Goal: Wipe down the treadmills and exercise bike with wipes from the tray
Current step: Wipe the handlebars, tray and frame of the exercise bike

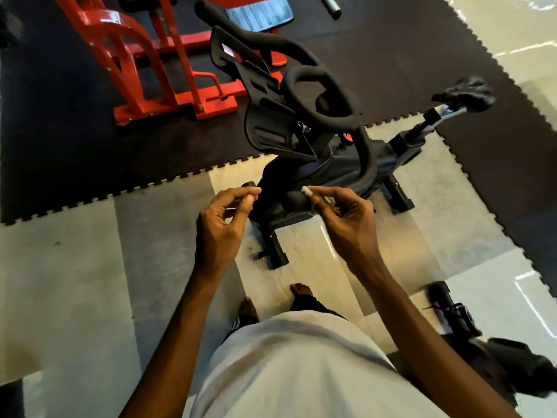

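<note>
A black exercise bike [319,146] stands on the tiled floor in front of me, its looped handlebars toward me and its saddle [465,93] at the far right. My right hand [343,218] pinches a small white piece, apparently a scrunched wipe [307,190], between thumb and fingertips, just above the bike's front base. My left hand [224,224] is raised beside it with thumb and fingers pinched together; whether anything sits between them is too small to tell. Both hands hover short of the bike without touching it. No tray and no treadmill are visible.
A red weight machine [144,64] stands on dark rubber mats [75,152] at the back left. My bare feet [298,292] are close to the bike's front stabiliser [275,251]. Dark shoes or gear [458,315] lie on the floor at the right.
</note>
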Demonstrator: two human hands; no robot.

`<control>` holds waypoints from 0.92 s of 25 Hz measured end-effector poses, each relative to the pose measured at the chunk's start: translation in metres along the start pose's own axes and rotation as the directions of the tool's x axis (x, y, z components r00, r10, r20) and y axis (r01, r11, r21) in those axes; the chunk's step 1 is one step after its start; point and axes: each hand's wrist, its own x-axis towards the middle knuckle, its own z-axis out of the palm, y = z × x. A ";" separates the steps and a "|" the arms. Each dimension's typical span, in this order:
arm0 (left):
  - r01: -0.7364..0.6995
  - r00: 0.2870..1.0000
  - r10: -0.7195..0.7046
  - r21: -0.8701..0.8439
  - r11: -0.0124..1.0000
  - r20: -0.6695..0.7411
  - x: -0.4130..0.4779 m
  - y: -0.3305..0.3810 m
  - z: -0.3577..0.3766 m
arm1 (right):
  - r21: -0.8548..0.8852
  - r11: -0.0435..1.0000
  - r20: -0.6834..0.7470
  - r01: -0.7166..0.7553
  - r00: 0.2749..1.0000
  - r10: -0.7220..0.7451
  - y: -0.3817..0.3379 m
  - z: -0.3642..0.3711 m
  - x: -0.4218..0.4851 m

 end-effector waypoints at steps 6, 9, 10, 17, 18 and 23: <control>-0.020 0.994 0.026 -0.053 0.998 0.108 0.006 0.010 0.004 | -0.066 0.986 -0.128 0.151 0.979 -0.158 -0.009 0.028 -0.021; -0.073 0.969 0.082 -0.048 0.996 0.235 0.006 0.023 0.020 | -0.022 0.985 -0.131 0.171 0.976 -0.172 0.007 0.025 -0.030; -0.124 0.959 0.124 -0.016 0.992 0.254 0.006 0.026 0.026 | -0.030 0.986 -0.143 0.163 0.976 -0.165 0.014 0.023 -0.029; -0.542 0.813 0.275 0.497 0.678 0.513 0.015 0.038 0.053 | -0.296 0.955 -0.148 -0.007 0.988 -0.038 0.055 -0.030 0.016; -0.537 0.813 0.206 0.564 0.627 0.544 0.016 0.046 0.059 | -0.343 0.939 -0.141 -0.016 0.989 -0.035 0.060 -0.038 0.026; -0.515 0.829 -0.097 0.820 0.249 0.550 0.020 0.071 0.096 | -0.406 0.912 -0.156 -0.061 0.988 -0.004 0.069 -0.060 0.059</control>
